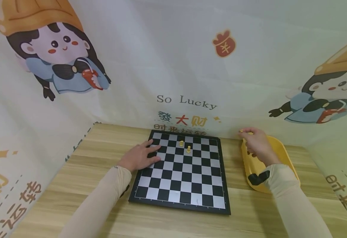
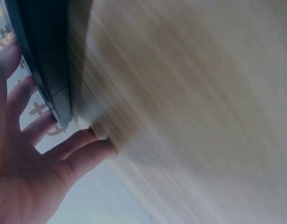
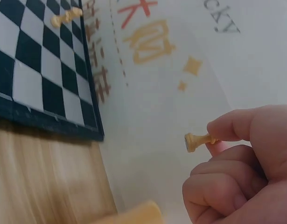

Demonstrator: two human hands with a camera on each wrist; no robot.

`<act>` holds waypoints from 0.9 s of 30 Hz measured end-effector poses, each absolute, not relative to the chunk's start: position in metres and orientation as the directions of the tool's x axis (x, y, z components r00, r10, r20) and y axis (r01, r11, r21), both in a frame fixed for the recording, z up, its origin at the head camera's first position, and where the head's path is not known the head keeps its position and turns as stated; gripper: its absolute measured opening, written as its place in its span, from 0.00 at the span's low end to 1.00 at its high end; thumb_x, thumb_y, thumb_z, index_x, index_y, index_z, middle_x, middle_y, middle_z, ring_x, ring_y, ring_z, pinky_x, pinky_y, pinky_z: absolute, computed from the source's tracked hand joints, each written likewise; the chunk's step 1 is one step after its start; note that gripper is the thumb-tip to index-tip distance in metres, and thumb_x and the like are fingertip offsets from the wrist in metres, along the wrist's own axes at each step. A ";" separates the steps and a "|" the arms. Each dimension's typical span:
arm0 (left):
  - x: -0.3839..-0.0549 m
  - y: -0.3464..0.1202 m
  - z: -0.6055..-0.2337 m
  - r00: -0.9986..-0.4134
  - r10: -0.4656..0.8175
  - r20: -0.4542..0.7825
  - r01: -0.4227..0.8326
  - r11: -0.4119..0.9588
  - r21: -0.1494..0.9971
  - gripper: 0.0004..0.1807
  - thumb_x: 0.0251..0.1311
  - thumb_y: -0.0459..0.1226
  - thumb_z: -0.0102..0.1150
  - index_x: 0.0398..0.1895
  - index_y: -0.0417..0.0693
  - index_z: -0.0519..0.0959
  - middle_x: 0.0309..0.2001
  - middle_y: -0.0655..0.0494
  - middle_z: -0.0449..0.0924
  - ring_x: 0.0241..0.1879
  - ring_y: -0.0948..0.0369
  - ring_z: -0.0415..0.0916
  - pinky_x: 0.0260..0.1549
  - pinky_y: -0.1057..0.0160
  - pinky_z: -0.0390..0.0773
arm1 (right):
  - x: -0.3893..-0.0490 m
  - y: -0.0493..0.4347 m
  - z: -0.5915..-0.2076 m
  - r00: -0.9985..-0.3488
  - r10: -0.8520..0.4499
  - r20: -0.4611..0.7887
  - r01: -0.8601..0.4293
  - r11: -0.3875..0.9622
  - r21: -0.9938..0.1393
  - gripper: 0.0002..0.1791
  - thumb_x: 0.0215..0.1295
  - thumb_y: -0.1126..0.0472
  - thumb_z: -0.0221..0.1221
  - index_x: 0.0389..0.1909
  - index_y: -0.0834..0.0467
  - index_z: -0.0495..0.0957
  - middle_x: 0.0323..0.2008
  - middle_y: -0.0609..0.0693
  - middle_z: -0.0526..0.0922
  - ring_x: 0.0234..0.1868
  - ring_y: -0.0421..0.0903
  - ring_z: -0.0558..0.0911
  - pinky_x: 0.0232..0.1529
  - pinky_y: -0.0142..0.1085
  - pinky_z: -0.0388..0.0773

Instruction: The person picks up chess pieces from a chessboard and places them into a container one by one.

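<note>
Between thumb and forefinger my right hand [image 1: 257,144] pinches a small yellow chess piece [image 3: 199,141] by its upper end, its round base pointing outward. That hand is over the far part of a yellow tray [image 1: 284,150]. My left hand [image 1: 137,156] lies with fingers spread at the left edge of a black-and-white chessboard [image 1: 177,175]; in the left wrist view some fingers reach over the board's rim and others extend beside it toward the table. Two yellow chess pieces stand on the board, one [image 1: 181,143] near the far edge and another [image 1: 188,149] just nearer and to the right.
A few dark brown pieces [image 1: 253,154] show inside the tray, partly hidden by my right hand. The wooden table [image 1: 102,142] ends at a printed cloth wall [image 1: 167,66] close behind the board. Bare wood separates the board from the tray.
</note>
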State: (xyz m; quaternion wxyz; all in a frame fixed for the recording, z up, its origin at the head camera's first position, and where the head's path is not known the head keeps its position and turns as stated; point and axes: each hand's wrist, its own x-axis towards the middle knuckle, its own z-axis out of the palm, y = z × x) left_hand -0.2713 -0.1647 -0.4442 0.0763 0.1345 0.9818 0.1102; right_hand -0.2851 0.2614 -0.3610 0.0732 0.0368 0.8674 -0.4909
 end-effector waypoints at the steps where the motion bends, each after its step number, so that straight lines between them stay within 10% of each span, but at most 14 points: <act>1: -0.271 -0.164 -0.444 -0.952 0.281 -0.121 0.247 0.939 0.239 0.36 0.71 0.65 0.47 0.78 0.67 0.63 0.82 0.47 0.52 0.76 0.34 0.58 0.72 0.37 0.65 | -0.285 0.265 -0.360 -0.986 -0.003 -0.168 0.142 0.523 -0.840 0.30 0.78 0.48 0.51 0.70 0.63 0.65 0.11 0.37 0.59 0.12 0.37 0.59 0.17 0.35 0.67; 27: -0.273 -0.165 -0.447 -0.953 0.280 -0.113 0.248 0.941 0.231 0.36 0.71 0.65 0.46 0.78 0.67 0.63 0.82 0.48 0.52 0.77 0.35 0.58 0.73 0.38 0.65 | -0.283 0.325 -0.383 -0.954 -0.094 -0.285 0.169 0.615 -0.770 0.23 0.76 0.54 0.54 0.57 0.71 0.73 0.12 0.35 0.64 0.12 0.34 0.57 0.17 0.30 0.61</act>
